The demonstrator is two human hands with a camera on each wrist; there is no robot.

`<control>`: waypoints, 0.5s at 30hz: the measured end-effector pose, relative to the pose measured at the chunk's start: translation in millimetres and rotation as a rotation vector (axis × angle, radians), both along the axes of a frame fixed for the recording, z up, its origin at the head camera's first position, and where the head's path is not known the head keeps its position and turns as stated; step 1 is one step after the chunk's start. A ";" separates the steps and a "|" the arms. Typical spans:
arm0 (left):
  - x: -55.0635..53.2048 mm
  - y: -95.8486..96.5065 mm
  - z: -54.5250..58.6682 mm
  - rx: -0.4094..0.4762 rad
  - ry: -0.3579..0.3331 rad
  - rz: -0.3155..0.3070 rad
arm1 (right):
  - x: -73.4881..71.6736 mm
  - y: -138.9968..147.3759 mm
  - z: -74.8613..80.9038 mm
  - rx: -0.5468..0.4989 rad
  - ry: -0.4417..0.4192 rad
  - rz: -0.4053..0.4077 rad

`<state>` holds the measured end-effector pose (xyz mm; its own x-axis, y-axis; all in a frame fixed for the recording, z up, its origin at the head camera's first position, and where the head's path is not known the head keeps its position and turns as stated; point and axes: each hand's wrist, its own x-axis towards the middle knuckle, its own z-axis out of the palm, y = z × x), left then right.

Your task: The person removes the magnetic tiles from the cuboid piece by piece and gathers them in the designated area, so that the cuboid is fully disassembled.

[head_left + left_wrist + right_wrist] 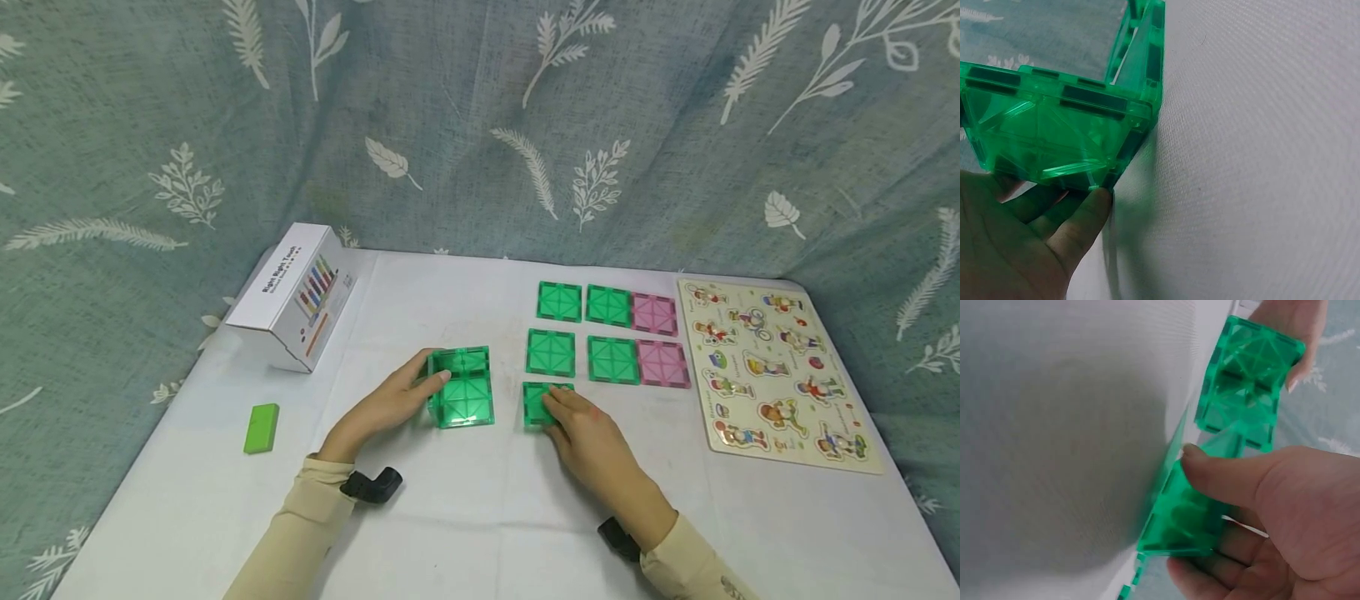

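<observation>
My left hand [397,400] holds the left side of a green see-through magnetic tile structure [467,402], with the thumb at its near wall. In the left wrist view, tiles of this structure [1038,140] join at upright angles, and the fingertips support one face. To the right, my right hand [596,442] pinches a single green square magnetic tile [534,407] between thumb and fingers. That tile [1179,531] looks tilted in the right wrist view, its far edge partly hidden by the thumb. A small gap separates it from the structure in the head view.
Beyond the right hand lie several flat green tiles [551,352] and two pink tiles [663,364]. A wooden picture puzzle board [780,375] is at the right. On the left are a white printed box [296,292] and a green block [261,428]. Patterned cloth [450,125] hangs behind.
</observation>
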<state>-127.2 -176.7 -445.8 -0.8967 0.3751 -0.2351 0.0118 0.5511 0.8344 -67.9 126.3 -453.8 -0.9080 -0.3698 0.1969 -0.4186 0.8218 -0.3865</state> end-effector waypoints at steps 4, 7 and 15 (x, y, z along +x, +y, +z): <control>-0.3 0.0 0.1 0.007 -0.003 -0.001 | 6.0 -3.4 1.5 0.038 0.004 -0.035; -0.1 -0.1 0.7 0.012 -0.009 -0.001 | 10.3 -7.5 3.1 0.079 -0.005 -0.030; 1.4 -0.7 1.5 0.016 -0.013 0.002 | 18.7 -13.5 4.4 0.112 -0.015 0.013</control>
<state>-125.8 -177.4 -444.2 -0.8943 0.3771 -0.2410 -0.0007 0.5372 0.8434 -49.2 112.7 -449.5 -0.9054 -0.4007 0.1405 -0.4247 0.8547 -0.2985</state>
